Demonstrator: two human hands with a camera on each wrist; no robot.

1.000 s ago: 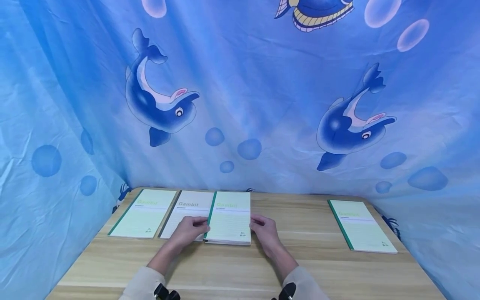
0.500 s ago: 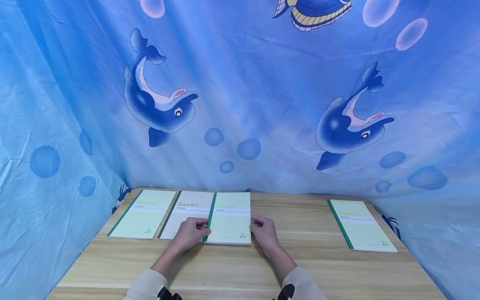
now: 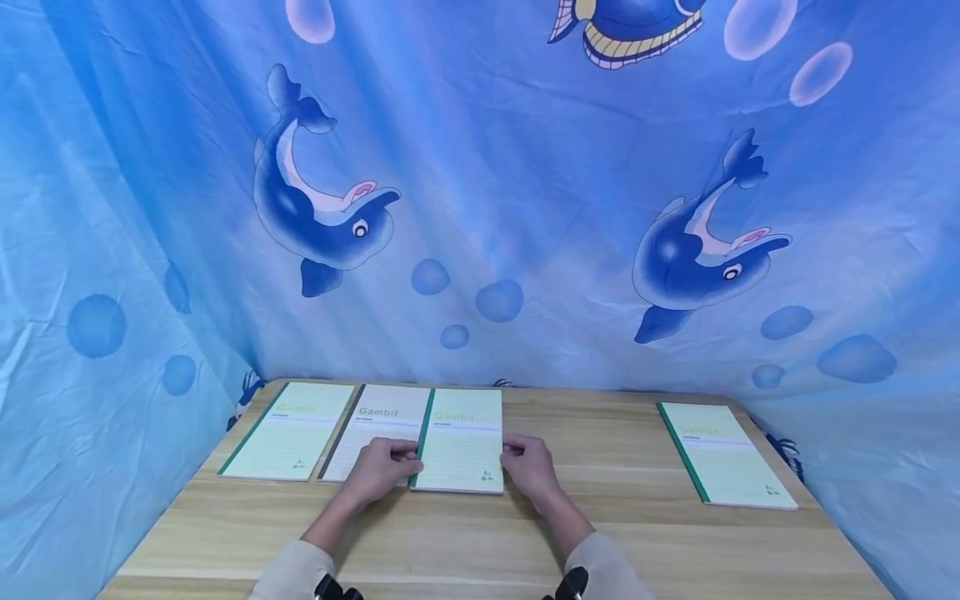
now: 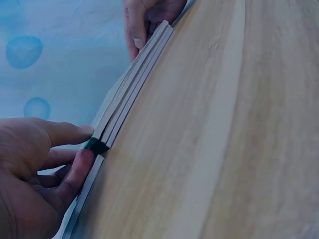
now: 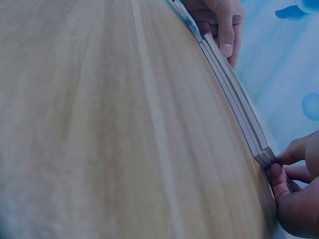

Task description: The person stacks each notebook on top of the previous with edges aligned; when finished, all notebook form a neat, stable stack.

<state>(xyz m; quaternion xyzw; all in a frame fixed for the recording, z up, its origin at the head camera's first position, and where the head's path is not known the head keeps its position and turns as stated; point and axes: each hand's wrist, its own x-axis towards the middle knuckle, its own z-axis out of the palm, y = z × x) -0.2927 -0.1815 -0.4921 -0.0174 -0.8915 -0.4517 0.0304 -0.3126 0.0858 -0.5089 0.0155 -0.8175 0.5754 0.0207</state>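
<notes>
A stack of pale green notebooks [image 3: 459, 437] with a dark green spine lies on the wooden table [image 3: 480, 533], held between both hands. My left hand [image 3: 382, 467] pinches the spine side, thumb on top and fingers against the edge [image 4: 75, 149]. My right hand [image 3: 528, 465] holds the stack's right edge near the front corner with its fingertips [image 5: 279, 172]. The left wrist view shows the stack [image 4: 129, 94] edge-on as several thin books, with the right hand [image 4: 144, 20] at the far end. The right wrist view shows the stack [image 5: 234, 94] and the left hand [image 5: 219, 20] beyond it.
A grey-white "Gambit" notebook [image 3: 378, 417] lies partly under the stack's left side. A green notebook [image 3: 288, 429] lies further left, and another green notebook [image 3: 723, 450] sits alone at the right. A blue dolphin-print cloth [image 3: 480, 208] hangs behind and beside the table.
Both hands stay at the stack's sides. The stack's front edge looks a little flatter on the table than a second ago.
</notes>
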